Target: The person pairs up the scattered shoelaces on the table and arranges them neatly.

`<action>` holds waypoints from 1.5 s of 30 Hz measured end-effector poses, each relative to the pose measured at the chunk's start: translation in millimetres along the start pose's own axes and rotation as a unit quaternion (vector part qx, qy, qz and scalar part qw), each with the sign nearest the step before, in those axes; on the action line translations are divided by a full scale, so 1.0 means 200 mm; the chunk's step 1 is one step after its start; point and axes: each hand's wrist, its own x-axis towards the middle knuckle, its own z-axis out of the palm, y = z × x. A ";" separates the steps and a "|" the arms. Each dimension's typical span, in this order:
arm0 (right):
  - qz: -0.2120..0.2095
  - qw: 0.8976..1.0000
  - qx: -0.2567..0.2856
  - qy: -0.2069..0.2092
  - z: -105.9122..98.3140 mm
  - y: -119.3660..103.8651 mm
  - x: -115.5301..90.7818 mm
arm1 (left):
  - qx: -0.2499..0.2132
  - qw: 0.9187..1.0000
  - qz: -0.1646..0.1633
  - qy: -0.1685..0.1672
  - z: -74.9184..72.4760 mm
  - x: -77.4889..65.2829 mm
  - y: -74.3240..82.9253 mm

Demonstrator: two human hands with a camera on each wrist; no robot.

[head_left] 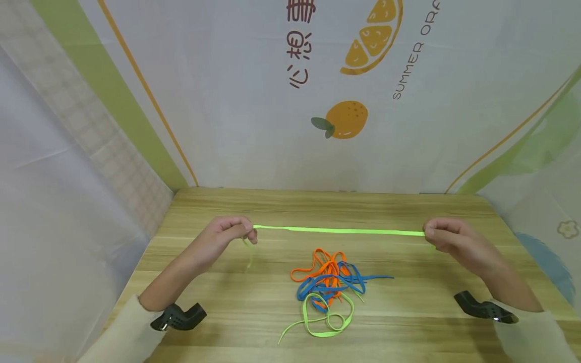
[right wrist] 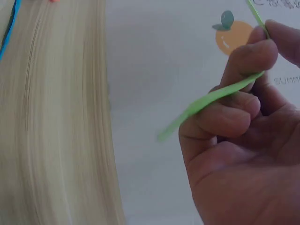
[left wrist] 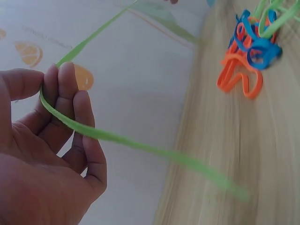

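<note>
Lace of flat bright-green fabric [head_left: 338,231] runs taut across mid-frame; the left hand [head_left: 228,233] pinches it centre-left, the right hand [head_left: 454,239] at right; uneven pulling could slip it loose; lowering it might snag the tangled orange, blue and green laces [head_left: 320,290] at lower centre.

wood-grain tabletop [head_left: 227,312]; on it, orange flat shoelace [head_left: 335,269] and blue flat shoelace [head_left: 305,290] tangled in one heap; light-green shoelace [head_left: 333,333] loosely looped, touching heap's near side.
</note>
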 end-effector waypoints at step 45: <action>0.167 0.960 0.005 0.225 -0.34 0.14 -0.26 | 0.112 0.985 -0.104 0.081 -0.34 0.01 -0.21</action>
